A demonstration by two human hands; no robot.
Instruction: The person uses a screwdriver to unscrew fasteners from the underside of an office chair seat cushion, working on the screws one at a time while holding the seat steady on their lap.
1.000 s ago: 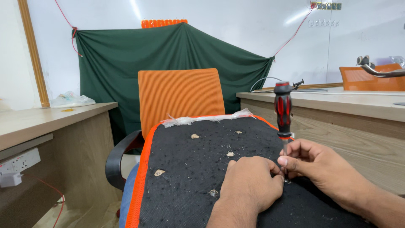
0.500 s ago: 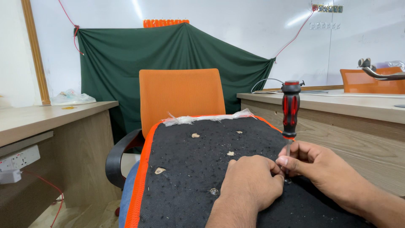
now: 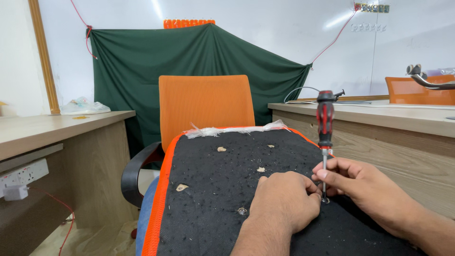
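An upturned chair seat (image 3: pixel 213 189) with black fabric underside and orange edging lies in front of me. A red and black screwdriver (image 3: pixel 325 118) stands upright on it, its tip at a hole near the right side. My right hand (image 3: pixel 365 187) pinches the metal shaft low down between thumb and fingers. My left hand (image 3: pixel 284 199) rests as a loose fist on the black fabric, just left of the shaft, fingertips near the tip. Several torn holes show light padding on the fabric.
An orange chair back (image 3: pixel 206 109) with a black armrest (image 3: pixel 135 173) stands behind the seat. Wooden desks flank both sides: left desk (image 3: pixel 57 128), right desk (image 3: pixel 379 118). A green cloth (image 3: pixel 189 61) hangs on the far wall. A power strip (image 3: pixel 21 175) hangs under the left desk.
The screwdriver has shifted slightly and stands more upright; both hands stay in nearly the same place on the seat.
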